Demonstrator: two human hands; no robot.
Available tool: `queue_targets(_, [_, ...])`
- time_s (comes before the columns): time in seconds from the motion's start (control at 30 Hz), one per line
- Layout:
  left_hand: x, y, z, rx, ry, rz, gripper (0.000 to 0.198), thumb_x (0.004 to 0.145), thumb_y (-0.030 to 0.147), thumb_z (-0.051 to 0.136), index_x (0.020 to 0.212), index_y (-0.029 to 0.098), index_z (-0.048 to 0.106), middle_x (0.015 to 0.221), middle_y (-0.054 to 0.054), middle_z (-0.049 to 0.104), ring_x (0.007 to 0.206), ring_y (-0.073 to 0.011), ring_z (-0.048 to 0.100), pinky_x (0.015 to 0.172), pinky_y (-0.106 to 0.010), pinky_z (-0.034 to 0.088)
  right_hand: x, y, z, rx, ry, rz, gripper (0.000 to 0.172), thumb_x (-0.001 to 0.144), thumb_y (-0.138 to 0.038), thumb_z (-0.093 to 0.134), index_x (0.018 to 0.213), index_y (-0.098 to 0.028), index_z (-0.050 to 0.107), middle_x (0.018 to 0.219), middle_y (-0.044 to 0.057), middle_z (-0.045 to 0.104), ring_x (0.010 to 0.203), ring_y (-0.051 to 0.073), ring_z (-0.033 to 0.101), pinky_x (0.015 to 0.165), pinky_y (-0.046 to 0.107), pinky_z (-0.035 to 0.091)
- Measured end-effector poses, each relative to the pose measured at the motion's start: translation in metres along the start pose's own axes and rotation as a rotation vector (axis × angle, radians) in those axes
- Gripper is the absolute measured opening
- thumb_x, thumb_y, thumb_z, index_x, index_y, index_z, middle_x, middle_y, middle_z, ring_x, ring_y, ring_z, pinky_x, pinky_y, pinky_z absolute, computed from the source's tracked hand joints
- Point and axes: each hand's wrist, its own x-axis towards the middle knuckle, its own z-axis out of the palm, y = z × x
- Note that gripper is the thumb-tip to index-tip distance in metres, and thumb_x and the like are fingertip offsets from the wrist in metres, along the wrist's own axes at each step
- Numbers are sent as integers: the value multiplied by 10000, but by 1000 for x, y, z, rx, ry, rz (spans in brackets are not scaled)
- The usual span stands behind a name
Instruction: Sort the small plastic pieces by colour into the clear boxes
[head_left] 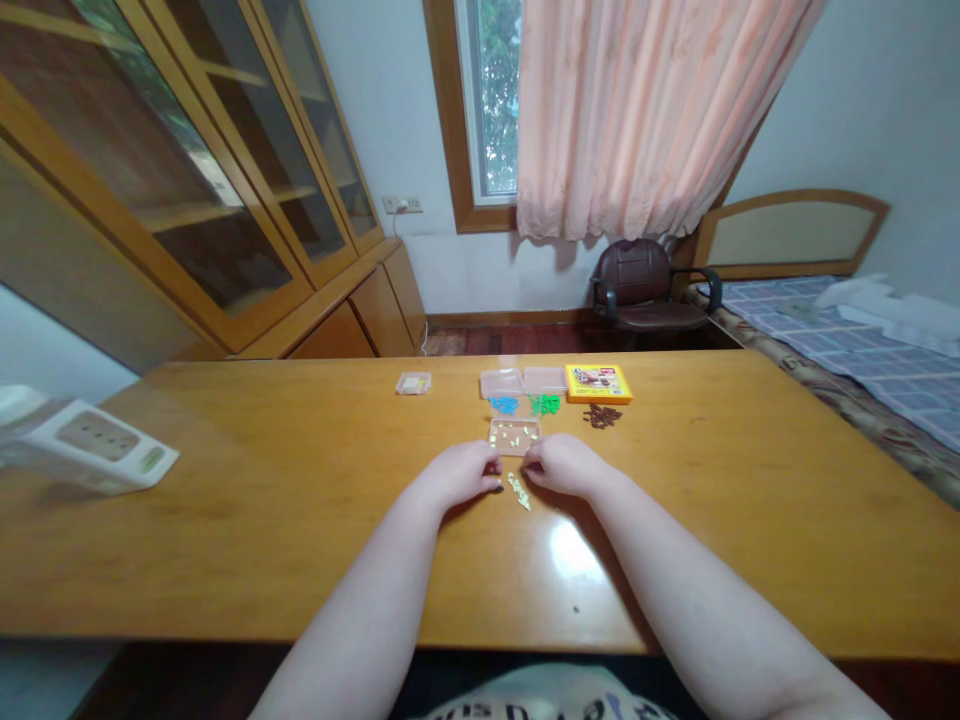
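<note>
My left hand [466, 473] rests on the wooden table, left of a short row of small cream pieces [518, 490]. Its thumb and fingers are slightly apart, and nothing shows between them. On the other side of the row, my right hand [564, 464] has its fingers curled together; whatever they may hold is hidden. Just beyond both hands lies a shallow clear plastic tray [514, 452] with several loose cream pieces in it. The cream pieces are too small to name by kind.
Behind the tray are blue pieces [504, 405], green pieces [546, 404] and brown pieces [602, 416]. A clear open case [544, 380] stands beside a yellow box [598, 383]. A small clear box [413, 384] sits further left. A white container [112, 445] lies at the far left.
</note>
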Motion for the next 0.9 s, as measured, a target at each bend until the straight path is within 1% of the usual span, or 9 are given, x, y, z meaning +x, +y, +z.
queue_targets(0.1, [2,0,3,-8,-46,-25,64,746,244,608,798,226,641,805,-10,674,726,-173,595,618,-236,398,-1,0,-1,30,-3,5,243,803,-249,504,880,-235,735,853,50,723,732,172,626,640,249,394])
queue_targets(0.23, [2,0,6,12,-41,-38,85,778,251,558,779,219,637,793,-18,674,710,-178,593,613,-244,397,-2,0,-2,119,26,-24,254,806,-256,506,937,-263,724,904,25,725,792,170,634,677,243,410])
queue_targets(0.37, [2,0,5,11,-23,-22,105,803,256,533,799,211,628,797,-26,663,719,-182,594,637,-254,416,-3,1,-3,140,8,-27,251,796,-247,516,929,-258,728,901,26,726,802,170,634,689,243,415])
queue_targets(0.43, [3,1,4,-3,49,-9,118,824,259,518,830,207,623,835,-35,656,756,-182,596,677,-261,432,-3,3,-4,140,17,-3,245,798,-260,517,918,-255,731,887,30,727,792,173,633,681,246,415])
queue_targets(0.53, [5,1,3,-9,244,-25,157,865,256,473,913,200,611,946,-54,638,855,-184,593,761,-281,444,-4,8,-8,141,23,42,236,795,-280,526,901,-255,736,857,32,727,764,176,633,663,252,412])
queue_targets(0.6, [5,1,1,-1,328,-32,174,874,249,464,966,202,604,1007,-58,625,912,-184,585,806,-291,444,-6,11,-10,152,16,64,232,787,-276,536,901,-261,737,850,31,727,763,176,633,664,253,411])
queue_targets(0.67, [4,2,1,7,305,-7,160,860,244,495,966,214,612,1011,-48,624,914,-178,584,810,-284,446,-7,13,-12,172,4,75,229,780,-270,549,908,-268,738,853,28,728,772,174,634,671,251,412])
queue_targets(0.8, [3,4,3,30,145,51,103,815,240,563,878,234,644,934,-24,644,836,-169,597,754,-260,452,-7,13,-10,183,-32,53,235,773,-277,568,937,-285,735,876,21,729,780,175,637,675,247,411])
queue_targets(0.9, [4,7,9,48,94,55,107,799,227,572,870,247,649,921,-18,658,830,-183,606,736,-266,452,-5,10,-5,134,-51,34,241,782,-269,551,931,-288,739,890,24,730,777,178,639,663,249,405])
